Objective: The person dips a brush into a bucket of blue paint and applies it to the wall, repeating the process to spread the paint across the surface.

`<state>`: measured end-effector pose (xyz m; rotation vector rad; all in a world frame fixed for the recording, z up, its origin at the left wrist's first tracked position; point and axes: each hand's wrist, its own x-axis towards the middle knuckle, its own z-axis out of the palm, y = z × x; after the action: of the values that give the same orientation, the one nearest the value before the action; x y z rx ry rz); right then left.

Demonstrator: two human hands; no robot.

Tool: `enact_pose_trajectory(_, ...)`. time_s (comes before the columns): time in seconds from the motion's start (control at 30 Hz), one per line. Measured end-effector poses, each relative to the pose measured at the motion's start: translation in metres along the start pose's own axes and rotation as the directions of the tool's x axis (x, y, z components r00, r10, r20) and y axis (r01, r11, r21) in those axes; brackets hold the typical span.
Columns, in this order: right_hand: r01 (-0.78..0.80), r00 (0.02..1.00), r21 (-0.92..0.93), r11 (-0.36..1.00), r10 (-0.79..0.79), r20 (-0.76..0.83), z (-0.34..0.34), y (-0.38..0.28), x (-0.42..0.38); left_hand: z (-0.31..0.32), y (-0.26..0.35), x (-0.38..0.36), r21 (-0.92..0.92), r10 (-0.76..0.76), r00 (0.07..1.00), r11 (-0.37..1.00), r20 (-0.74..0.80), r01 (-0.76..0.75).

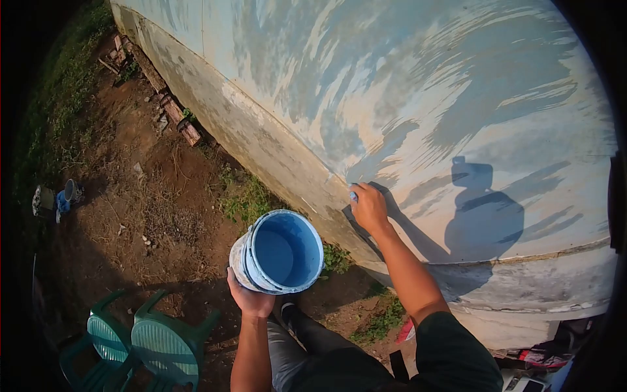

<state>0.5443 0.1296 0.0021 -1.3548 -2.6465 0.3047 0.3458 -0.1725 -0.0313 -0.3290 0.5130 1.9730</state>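
A white bucket [243, 258] with blue paint inside [277, 255] rests in my left hand [251, 299], whose fingers go under and around its lower side. My right hand [369, 208] is closed around a small blue-stained handle [353, 195], close to the lower part of the wall [418, 157]. What is at the far end of the handle is hidden. Blue-grey brush strokes cover much of the pale wall in curved streaks, and bare cream patches show between them. The bucket hangs over the ground, left of my right hand.
Two green plastic chairs [163, 349] stand at the lower left. A small container [70, 191] with a blue item lies at the far left. Wooden pieces [176, 117] lie along the wall's base, with weeds [251, 199] nearby. Red and white items [545, 358] are at the lower right.
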Motion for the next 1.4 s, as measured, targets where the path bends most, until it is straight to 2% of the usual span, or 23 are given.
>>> enact_pose_trajectory(0.03, -0.017, 0.997, -0.016, 1.0, 0.018, 0.077, -0.006, -0.006, 0.017, 0.001, 0.004, 0.0, -0.002, 0.0, 1.0, 1.0, 0.013, 0.0)
enact_pose_trajectory(0.2, 0.148, 0.988, 0.02, 0.989, -0.149, 0.051, -0.042, -0.048, 0.103, 0.003, 0.023, 0.005, 0.004, 0.024, 0.999, 1.0, 0.045, -0.024)
enact_pose_trajectory(0.27, 0.229, 0.973, 0.105, 0.968, -0.231, 0.009, -0.056, -0.061, 0.122, 0.002, 0.027, 0.009, 0.007, 0.033, 0.998, 0.999, 0.045, -0.034)
enact_pose_trajectory(0.33, 0.206, 0.976, 0.12, 0.971, -0.213, 0.048, -0.049, -0.055, 0.12, 0.004, 0.029, 0.011, -0.016, 0.033, 0.999, 0.999, 0.039, -0.032)
enact_pose_trajectory(0.4, 0.185, 0.977, 0.131, 0.974, -0.196, 0.079, -0.038, -0.037, 0.109, 0.005, 0.029, 0.016, -0.04, 0.033, 0.999, 0.999, 0.041, -0.031)
enact_pose_trajectory(0.47, 0.262, 0.955, 0.094, 0.961, -0.272, 0.117, -0.027, -0.007, 0.072, 0.004, 0.029, 0.02, -0.055, 0.028, 0.999, 0.998, 0.047, -0.026)
enact_pose_trajectory(0.6, 0.052, 0.99, 0.07, 0.996, -0.061, 0.128, -0.016, 0.033, -0.012, 0.008, 0.033, 0.021, -0.036, 0.019, 0.997, 0.999, 0.08, -0.017)
enact_pose_trajectory(0.63, 0.058, 0.99, 0.07, 0.996, -0.067, 0.126, -0.016, 0.034, -0.024, 0.007, 0.033, 0.021, -0.038, 0.025, 0.996, 0.999, 0.082, -0.022)
enact_pose_trajectory(0.7, 0.039, 0.994, -0.079, 0.996, -0.03, 0.109, -0.014, 0.03, -0.038, 0.002, 0.033, 0.017, -0.059, 0.008, 0.998, 0.998, 0.062, -0.004)
enact_pose_trajectory(0.8, 0.013, 0.982, -0.132, 0.991, 0.013, 0.191, -0.026, 0.005, 0.0, -0.002, 0.031, 0.01, -0.052, 0.034, 0.997, 0.998, 0.065, -0.031)
enact_pose_trajectory(0.97, 0.04, 0.98, -0.052, 0.998, -0.029, 0.198, -0.017, -0.019, 0.082, -0.002, 0.023, -0.002, -0.049, 0.061, 0.998, 0.997, 0.033, -0.06)
enact_pose_trajectory(1.03, 0.233, 0.972, 0.114, 0.966, -0.236, 0.015, -0.005, -0.02, 0.093, -0.008, 0.017, -0.005, -0.049, 0.053, 0.998, 0.997, 0.044, -0.051)
enact_pose_trajectory(1.17, 0.246, 0.969, 0.143, 0.959, -0.246, -0.014, -0.006, 0.0, 0.06, -0.012, 0.009, -0.012, -0.05, 0.041, 0.999, 0.998, 0.011, -0.04)
enact_pose_trajectory(1.23, 0.191, 0.981, 0.229, 0.954, -0.177, -0.081, -0.016, 0.024, 0.02, -0.01, 0.005, -0.014, -0.06, 0.028, 0.999, 0.998, 0.022, -0.026)
enact_pose_trajectory(1.3, 0.089, 0.996, 0.196, 0.977, -0.089, -0.009, -0.026, 0.049, -0.027, -0.01, 0.0, -0.013, -0.058, 0.024, 0.999, 0.998, 0.038, -0.022)
enact_pose_trajectory(1.4, 0.08, 0.997, 0.152, 0.985, -0.079, -0.009, -0.027, 0.085, -0.082, -0.008, -0.006, -0.012, -0.072, 0.012, 0.998, 0.997, 0.068, -0.007)
